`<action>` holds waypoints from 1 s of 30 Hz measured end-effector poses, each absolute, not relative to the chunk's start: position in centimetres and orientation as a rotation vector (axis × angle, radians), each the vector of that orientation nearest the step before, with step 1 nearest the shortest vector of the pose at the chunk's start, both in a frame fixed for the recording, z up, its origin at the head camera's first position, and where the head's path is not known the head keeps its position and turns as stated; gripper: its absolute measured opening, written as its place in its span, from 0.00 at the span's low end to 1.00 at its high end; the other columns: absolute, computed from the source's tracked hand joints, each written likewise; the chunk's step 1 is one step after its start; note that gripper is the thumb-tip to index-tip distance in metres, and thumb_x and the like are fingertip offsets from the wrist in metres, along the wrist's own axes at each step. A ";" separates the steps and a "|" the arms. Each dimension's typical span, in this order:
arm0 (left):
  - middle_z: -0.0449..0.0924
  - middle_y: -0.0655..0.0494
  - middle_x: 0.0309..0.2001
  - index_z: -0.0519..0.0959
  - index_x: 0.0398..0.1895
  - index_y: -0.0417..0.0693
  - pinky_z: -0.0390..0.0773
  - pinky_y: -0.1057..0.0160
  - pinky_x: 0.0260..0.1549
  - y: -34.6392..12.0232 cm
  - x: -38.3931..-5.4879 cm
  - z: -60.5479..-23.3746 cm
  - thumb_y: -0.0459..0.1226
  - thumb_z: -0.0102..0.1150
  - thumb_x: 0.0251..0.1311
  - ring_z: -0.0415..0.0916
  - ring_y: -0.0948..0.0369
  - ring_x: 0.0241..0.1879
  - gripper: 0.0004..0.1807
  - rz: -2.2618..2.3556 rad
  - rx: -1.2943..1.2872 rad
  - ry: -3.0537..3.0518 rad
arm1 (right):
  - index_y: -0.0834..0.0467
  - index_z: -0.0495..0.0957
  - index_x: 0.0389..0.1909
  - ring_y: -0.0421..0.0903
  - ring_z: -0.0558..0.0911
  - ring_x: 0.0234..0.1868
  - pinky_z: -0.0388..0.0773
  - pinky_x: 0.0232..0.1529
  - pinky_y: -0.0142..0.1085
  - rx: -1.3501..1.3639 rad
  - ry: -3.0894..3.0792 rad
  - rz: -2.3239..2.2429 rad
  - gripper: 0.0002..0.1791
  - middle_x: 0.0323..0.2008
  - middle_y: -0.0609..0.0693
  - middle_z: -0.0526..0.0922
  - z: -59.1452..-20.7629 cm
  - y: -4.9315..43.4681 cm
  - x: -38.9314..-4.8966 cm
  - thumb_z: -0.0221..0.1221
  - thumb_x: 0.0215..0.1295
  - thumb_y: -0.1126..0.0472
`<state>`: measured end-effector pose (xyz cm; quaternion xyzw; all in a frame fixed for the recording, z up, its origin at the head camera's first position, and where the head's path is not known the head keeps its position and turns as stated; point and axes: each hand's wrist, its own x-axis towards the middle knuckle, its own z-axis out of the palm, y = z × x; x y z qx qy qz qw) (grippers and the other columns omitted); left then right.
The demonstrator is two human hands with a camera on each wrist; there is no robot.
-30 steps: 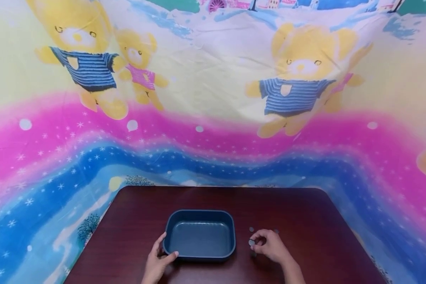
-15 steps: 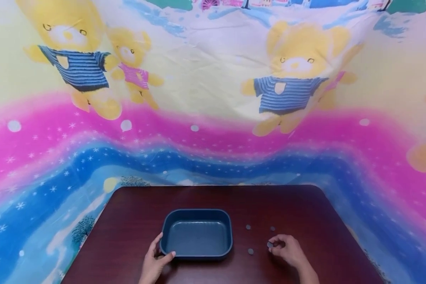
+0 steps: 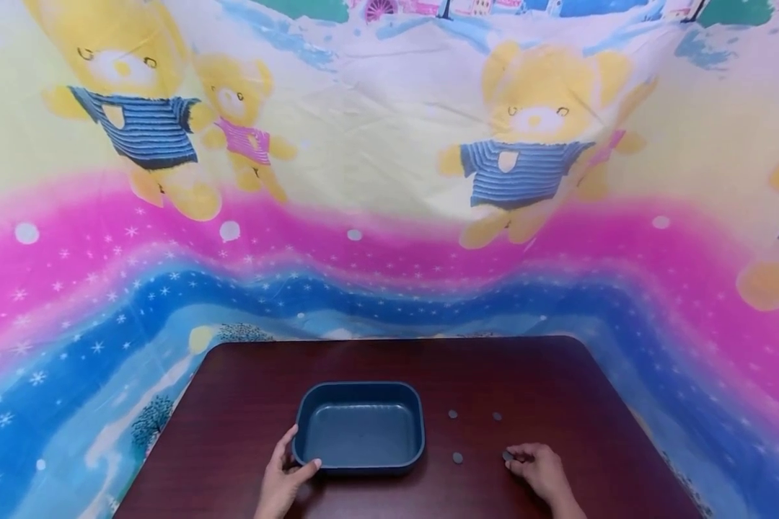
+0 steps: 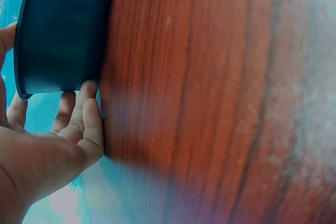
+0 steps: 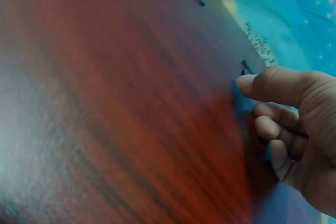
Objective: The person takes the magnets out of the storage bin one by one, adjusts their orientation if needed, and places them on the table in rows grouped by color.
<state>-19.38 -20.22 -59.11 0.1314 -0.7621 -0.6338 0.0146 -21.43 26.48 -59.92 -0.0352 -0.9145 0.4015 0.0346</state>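
A dark blue rectangular container [image 3: 363,467] with rounded corners stands on the brown table [image 3: 260,375]. My left hand [image 3: 283,476] grips its near left corner, thumb over the rim and fingers against the outer wall. My right hand [image 3: 542,468] pinches a small dark round disc [image 3: 508,455] between thumb and fingertips, low over the table; whether the disc touches the wood I cannot tell. In the right wrist view a bluish bit [image 5: 268,152] also shows by the curled lower fingers. Nearby lie three similar discs: a near one [image 3: 457,458], a far left one [image 3: 452,414] and a far right one [image 3: 497,416].
The discs lie to the right of the container, spaced apart. Behind the table and along its sides hangs a printed cloth [image 3: 376,274] with bears and snowflakes. The table's far edge [image 3: 396,342] has rounded corners.
My right hand has moved right and slightly nearer with its disc, uncovering the discs on the table. The left hand keeps its grip on the container. The head view has shifted slightly.
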 end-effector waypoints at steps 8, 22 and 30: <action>0.65 0.29 0.57 0.56 0.70 0.48 0.75 0.60 0.35 -20.1 -19.6 -59.2 0.37 0.70 0.49 0.75 0.53 0.39 0.45 -2.015 0.384 -2.313 | 0.55 0.85 0.34 0.42 0.76 0.29 0.71 0.31 0.38 -0.145 -2.878 1.123 0.13 0.31 0.47 0.77 -60.3 26.7 -21.8 0.72 0.44 0.60; 0.64 0.29 0.58 0.56 0.70 0.47 0.76 0.58 0.36 -20.7 -19.7 -58.8 0.37 0.69 0.49 0.75 0.52 0.40 0.45 -2.005 0.386 -2.331 | 0.55 0.85 0.38 0.43 0.76 0.32 0.71 0.33 0.40 -0.131 -2.881 1.148 0.16 0.33 0.47 0.77 -60.2 26.2 -22.1 0.72 0.44 0.59; 0.60 0.28 0.60 0.51 0.72 0.48 0.75 0.52 0.41 -21.6 -19.0 -58.1 0.46 0.67 0.52 0.74 0.45 0.46 0.47 -1.839 0.340 -2.457 | 0.62 0.80 0.49 0.45 0.77 0.33 0.73 0.34 0.38 -0.094 -2.736 1.259 0.24 0.34 0.52 0.80 -59.5 25.1 -21.5 0.70 0.49 0.60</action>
